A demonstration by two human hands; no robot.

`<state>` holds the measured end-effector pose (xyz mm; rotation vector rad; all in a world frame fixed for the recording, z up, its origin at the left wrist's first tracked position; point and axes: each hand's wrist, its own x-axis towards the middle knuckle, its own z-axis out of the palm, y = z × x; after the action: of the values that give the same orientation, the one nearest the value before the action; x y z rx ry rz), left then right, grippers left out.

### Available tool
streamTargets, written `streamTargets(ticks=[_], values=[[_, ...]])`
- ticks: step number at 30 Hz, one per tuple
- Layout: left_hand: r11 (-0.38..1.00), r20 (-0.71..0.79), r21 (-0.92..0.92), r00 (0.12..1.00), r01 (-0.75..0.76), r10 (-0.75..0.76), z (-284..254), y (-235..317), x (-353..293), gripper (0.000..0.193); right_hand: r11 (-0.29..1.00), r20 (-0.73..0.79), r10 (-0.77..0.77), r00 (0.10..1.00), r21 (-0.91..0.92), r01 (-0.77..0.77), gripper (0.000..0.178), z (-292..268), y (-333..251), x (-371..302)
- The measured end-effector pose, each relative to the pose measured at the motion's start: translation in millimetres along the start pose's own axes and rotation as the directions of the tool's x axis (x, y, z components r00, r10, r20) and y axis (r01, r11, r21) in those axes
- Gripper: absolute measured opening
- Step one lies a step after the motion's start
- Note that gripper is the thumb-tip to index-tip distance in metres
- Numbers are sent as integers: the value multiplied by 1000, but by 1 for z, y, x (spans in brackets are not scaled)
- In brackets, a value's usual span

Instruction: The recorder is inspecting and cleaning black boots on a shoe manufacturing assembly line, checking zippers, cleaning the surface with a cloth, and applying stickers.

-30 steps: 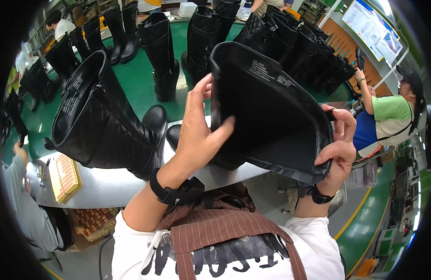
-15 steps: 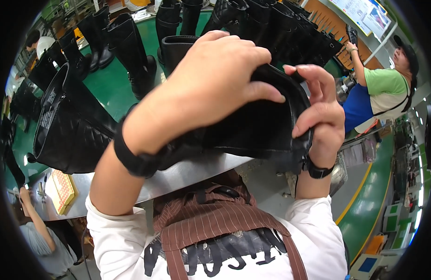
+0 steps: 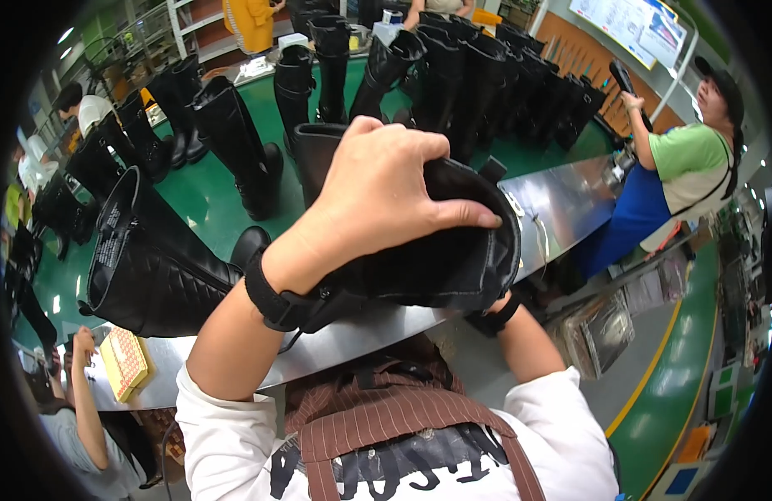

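Observation:
A tall black boot (image 3: 440,260) is held up in front of me, its open shaft facing me. My left hand (image 3: 384,177) grips the top rim, thumb reaching inside the opening and fingers over the far side. A small tab (image 3: 492,169) sticks out at the rim's right. My right hand (image 3: 502,304) is behind the lower right of the shaft; its fingers are hidden, so its grip does not show. Left of my left forearm, another black boot (image 3: 156,271) with a quilted panel lies tilted, its opening toward me and a label inside.
Many black boots (image 3: 236,138) stand on the green surface ahead. A metal table edge (image 3: 344,330) runs beneath the held boot, with a yellow patterned box (image 3: 125,364) at left. A co-worker in a blue apron (image 3: 624,219) stands at right holding a dark object. Another person's arm (image 3: 85,401) is at lower left.
My right hand has left the right side of the rim and dropped behind the shaft. The held boot and my left hand sit lower in view.

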<state>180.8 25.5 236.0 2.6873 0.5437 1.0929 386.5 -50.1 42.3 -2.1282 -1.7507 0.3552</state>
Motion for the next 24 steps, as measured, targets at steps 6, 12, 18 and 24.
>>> streamTargets(ticks=[6,12,18,24], values=[[999,-57,-20,997,-48,46,2,-2,-5,59,998,-169,45,985,48,-37,30,38,30,3],[998,-107,49,994,35,-29,8,0,0,62,851,-445,248,860,524,25,25,-24,-8,1],[951,-276,172,939,257,-204,1,1,18,58,-250,-706,-232,669,708,660,15,-146,-113,-96],[892,-93,14,889,452,-449,-21,-10,23,46,-147,-435,77,897,885,442,22,-111,-173,-28]])
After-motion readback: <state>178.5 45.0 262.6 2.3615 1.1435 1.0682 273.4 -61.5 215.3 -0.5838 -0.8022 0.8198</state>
